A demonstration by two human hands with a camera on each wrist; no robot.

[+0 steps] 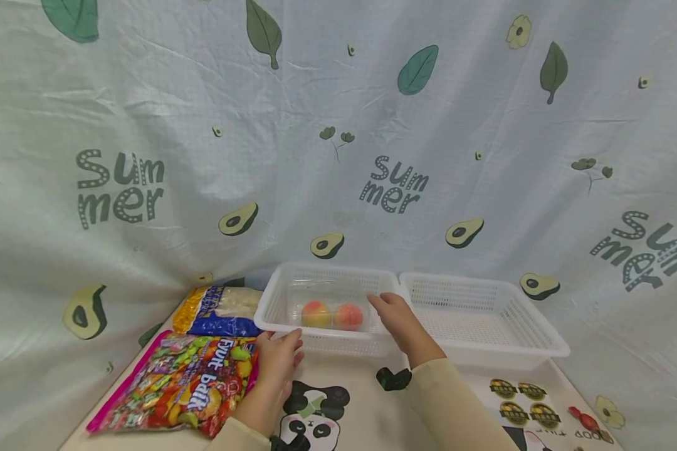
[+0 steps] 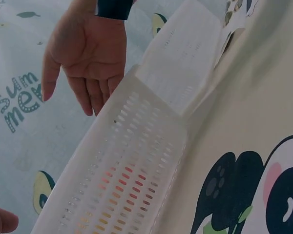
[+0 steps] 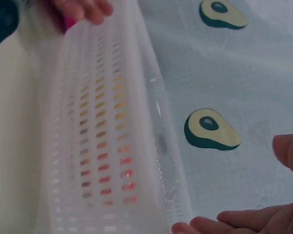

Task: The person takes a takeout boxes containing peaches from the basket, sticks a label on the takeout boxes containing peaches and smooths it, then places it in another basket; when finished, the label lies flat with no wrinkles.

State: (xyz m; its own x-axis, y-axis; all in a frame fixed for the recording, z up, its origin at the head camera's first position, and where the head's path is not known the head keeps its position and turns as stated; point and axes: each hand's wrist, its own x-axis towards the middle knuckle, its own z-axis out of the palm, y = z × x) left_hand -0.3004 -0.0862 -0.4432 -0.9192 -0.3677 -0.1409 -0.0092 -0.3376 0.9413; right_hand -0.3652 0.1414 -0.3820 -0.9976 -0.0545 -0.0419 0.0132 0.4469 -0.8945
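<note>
A clear plastic box [image 1: 327,291] with two red-and-yellow round fruits [image 1: 316,314] in it lies in the left white basket [image 1: 338,338]. My right hand [image 1: 397,319] is over that basket's right end, close to the box, its fingers extended and holding nothing. In the left wrist view the same right hand [image 2: 90,58] shows its palm. My left hand [image 1: 279,360] is at the basket's front left corner, fingers relaxed and empty. Through the basket wall's slots, the fruits [image 3: 102,173] show red and yellow in the right wrist view.
A second white basket [image 1: 485,341] stands to the right, against the first. A colourful candy bag [image 1: 186,382] lies at the left, with a blue-and-yellow bag [image 1: 225,322] behind it. A printed curtain [image 1: 293,175] hangs behind the table [image 1: 367,407].
</note>
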